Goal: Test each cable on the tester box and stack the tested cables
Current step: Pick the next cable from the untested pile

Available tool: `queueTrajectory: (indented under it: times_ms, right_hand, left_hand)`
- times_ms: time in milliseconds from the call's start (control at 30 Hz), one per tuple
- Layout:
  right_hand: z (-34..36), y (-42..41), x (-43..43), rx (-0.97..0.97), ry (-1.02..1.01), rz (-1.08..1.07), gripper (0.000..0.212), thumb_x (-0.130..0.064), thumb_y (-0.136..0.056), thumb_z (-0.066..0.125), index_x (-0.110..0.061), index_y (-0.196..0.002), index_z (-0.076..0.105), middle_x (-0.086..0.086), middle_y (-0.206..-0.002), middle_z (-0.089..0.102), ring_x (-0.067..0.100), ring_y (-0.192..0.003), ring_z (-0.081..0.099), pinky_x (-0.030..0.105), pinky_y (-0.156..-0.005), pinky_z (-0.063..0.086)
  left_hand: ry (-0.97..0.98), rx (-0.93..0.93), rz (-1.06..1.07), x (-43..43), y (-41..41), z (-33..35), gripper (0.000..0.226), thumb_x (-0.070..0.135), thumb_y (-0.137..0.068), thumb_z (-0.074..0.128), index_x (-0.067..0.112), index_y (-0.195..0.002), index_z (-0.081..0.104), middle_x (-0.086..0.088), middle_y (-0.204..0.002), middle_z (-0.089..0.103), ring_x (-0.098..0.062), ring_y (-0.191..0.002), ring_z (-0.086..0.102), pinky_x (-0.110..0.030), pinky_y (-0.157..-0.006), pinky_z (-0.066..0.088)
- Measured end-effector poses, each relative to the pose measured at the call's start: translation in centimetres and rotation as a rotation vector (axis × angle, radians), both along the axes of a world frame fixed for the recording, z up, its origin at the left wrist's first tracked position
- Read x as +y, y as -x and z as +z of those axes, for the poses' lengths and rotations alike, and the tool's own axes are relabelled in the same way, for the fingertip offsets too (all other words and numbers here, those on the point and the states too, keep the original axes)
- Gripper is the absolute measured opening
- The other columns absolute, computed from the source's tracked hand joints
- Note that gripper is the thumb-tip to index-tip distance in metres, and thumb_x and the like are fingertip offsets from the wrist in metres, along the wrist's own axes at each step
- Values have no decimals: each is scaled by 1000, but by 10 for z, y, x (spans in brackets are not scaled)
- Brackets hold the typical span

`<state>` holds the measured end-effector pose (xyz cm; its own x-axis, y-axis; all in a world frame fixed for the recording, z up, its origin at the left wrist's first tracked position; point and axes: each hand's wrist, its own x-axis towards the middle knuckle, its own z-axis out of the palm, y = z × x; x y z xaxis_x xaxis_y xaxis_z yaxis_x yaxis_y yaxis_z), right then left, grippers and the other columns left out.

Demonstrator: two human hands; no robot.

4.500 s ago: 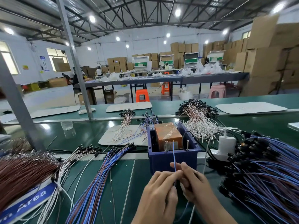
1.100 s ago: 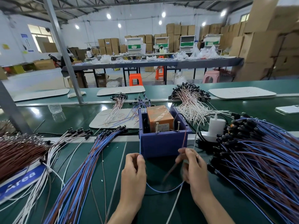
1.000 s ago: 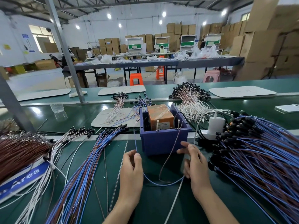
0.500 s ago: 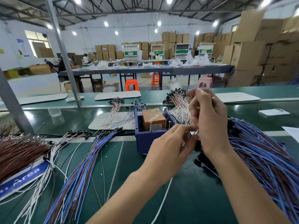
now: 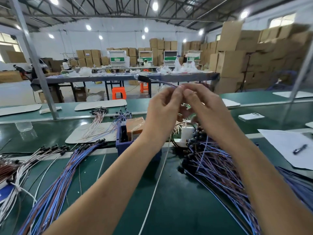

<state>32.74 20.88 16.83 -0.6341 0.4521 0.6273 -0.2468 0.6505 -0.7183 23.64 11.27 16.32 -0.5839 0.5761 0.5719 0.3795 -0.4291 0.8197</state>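
Observation:
Both my hands are raised in front of me, above the blue tester box (image 5: 122, 146) with its orange block (image 5: 135, 124). My left hand (image 5: 163, 109) and my right hand (image 5: 201, 107) pinch one thin blue-and-brown cable (image 5: 162, 83) between their fingertips. Its black connector (image 5: 144, 78) sticks out to the upper left. A large pile of blue-and-brown cables (image 5: 220, 167) lies to the right of the box. A stack of the same kind of cables (image 5: 55, 180) lies to the left on the green table (image 5: 177, 200).
White and brown cable bundles (image 5: 20, 165) lie at the far left. A white power adapter (image 5: 187, 133) stands right of the box. Paper with a pen (image 5: 299, 148) and a phone (image 5: 251, 116) lie at the right. A metal post (image 5: 37, 68) rises behind the left side.
Both hands have risen from the table in front of the box to eye level, with a cable pinched between them. The view has swung slightly right.

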Motion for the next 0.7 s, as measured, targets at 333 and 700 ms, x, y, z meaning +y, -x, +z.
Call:
queueTrajectory:
  times_ms: [333, 700]
  right_hand:
    - [-18, -49, 83, -228, -110, -330, 22, -49, -96, 61, -32, -83, 69, -10, -64, 63, -1, -53, 49, 17, -51, 35]
    - [-52, -87, 137, -497, -218, -502, 10, -36, -99, 61, -31, -94, 68, -14, -80, 66, 4, -77, 61, 27, -69, 48]
  left_hand:
    - [130, -229, -60, 59, 1, -16, 16, 26, -104, 55, 19, -97, 67, 8, -75, 72, -8, -56, 60, -19, -51, 48]
    - [303, -205, -6, 127, 12, -51, 20, 26, -102, 58, 14, -92, 70, 9, -70, 70, -6, -51, 59, -19, -46, 45]
